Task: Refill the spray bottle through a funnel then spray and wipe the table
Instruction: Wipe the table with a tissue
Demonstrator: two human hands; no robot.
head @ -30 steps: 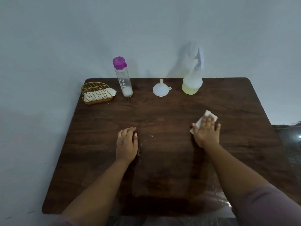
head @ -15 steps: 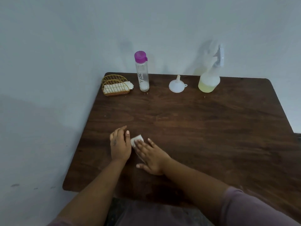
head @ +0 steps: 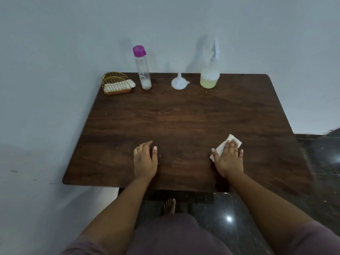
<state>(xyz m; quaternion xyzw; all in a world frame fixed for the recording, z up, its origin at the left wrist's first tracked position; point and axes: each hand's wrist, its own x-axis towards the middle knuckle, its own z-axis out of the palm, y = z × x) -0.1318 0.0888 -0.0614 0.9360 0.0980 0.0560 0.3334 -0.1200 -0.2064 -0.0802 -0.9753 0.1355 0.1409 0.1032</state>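
While the left hand [head: 145, 161] rests flat and empty, the right hand [head: 229, 159] presses straight fingers on the tissue [head: 233, 140], near-right on the table [head: 184, 115], unwiped surface lying leftward.

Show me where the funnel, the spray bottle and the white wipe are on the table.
funnel [head: 178, 84]: head view, on its upturned cone.
spray bottle [head: 209, 78]: head view, on its round body above the yellowish liquid.
white wipe [head: 232, 139]: head view, on the corner showing beyond the right hand's fingers.
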